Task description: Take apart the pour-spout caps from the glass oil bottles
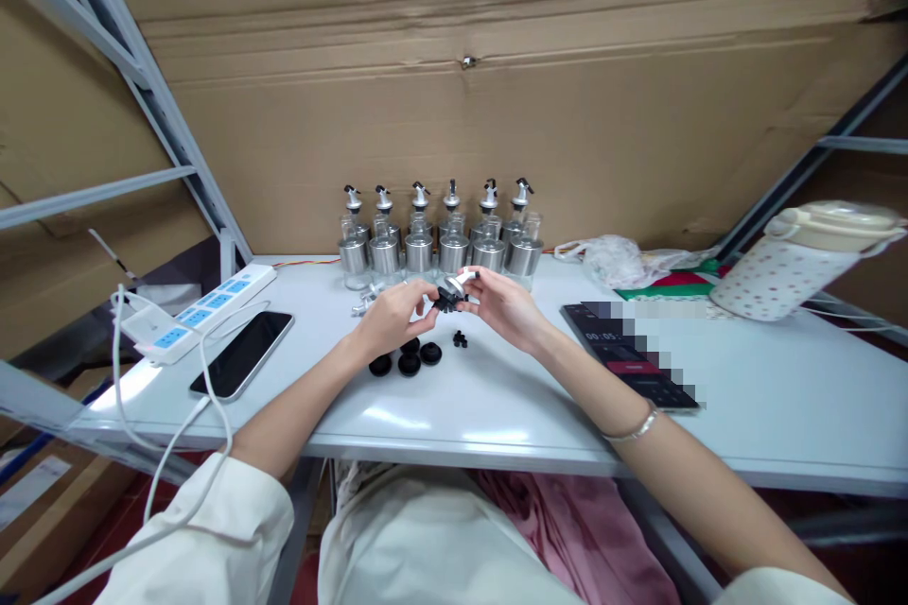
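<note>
Both hands meet over the middle of the table, around a bottle pourer. My right hand (505,307) grips the silver pourer top (461,283), its spout tilted to the right. My left hand (395,317) pinches the black ribbed stopper (445,300) at the pourer's base; whether the two parts are fully joined is too small to tell. Below my left hand lie several round black caps (410,364). Several tiny black pieces (461,339) sit to their right. Silver spout parts (363,302) show partly behind my left hand.
Glass bottles with steel sleeves (418,257) stand in two rows at the back; those behind carry pourers (452,193). At left are a power strip (213,312), a phone (243,354) and white cables. To the right are another phone (624,354), plastic bags (610,260) and a dotted tumbler (787,265).
</note>
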{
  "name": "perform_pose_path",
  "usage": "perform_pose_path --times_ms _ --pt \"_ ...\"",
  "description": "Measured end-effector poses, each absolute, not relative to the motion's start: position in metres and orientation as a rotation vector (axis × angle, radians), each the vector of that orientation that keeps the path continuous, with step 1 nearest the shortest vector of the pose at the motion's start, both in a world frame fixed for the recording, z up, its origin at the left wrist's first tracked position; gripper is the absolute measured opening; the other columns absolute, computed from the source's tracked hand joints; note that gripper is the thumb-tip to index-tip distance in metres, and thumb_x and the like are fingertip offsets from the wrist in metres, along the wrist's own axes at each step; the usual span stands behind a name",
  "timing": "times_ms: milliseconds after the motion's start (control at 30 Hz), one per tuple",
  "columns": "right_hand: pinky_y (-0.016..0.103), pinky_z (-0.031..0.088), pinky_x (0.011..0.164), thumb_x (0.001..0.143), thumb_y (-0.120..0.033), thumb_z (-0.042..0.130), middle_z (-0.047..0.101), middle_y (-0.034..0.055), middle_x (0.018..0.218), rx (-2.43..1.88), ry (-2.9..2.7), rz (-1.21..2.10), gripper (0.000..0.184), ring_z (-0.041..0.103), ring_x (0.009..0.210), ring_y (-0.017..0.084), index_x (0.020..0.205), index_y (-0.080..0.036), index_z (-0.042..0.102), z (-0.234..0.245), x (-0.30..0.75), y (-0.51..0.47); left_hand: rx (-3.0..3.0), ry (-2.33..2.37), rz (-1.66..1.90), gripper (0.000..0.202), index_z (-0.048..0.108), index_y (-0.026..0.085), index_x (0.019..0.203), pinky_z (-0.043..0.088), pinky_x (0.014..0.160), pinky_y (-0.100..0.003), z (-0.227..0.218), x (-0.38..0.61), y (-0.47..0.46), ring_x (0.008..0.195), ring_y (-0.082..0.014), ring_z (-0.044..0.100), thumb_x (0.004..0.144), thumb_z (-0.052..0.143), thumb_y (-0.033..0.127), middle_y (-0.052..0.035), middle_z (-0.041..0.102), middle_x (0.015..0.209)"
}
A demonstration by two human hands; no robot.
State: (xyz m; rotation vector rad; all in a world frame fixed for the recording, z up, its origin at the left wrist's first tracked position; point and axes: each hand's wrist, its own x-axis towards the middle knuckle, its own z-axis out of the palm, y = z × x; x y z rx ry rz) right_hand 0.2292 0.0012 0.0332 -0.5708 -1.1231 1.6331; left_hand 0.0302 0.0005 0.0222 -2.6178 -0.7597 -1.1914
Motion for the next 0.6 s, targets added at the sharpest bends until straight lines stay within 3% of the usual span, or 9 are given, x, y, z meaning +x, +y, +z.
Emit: perform_pose_path --times_ms 600 --pt "0.029 0.047 0.073 0.078 -0.038 0.066 0.062 0.0018 0.083 -0.569 -1.159 1.625 0.016 0.056 0.083 0.015 0.082 -0.022 0.067 0.0299 0.2278 0.0017 -2.625 -0.731 -1.165 0.007 0.046 0.019 0.093 0.046 0.064 -0.024 0.0221 0.0289 0.0017 0.059 -0.0106 0.057 0.086 0.046 0.019 0.0036 0.055 0.069"
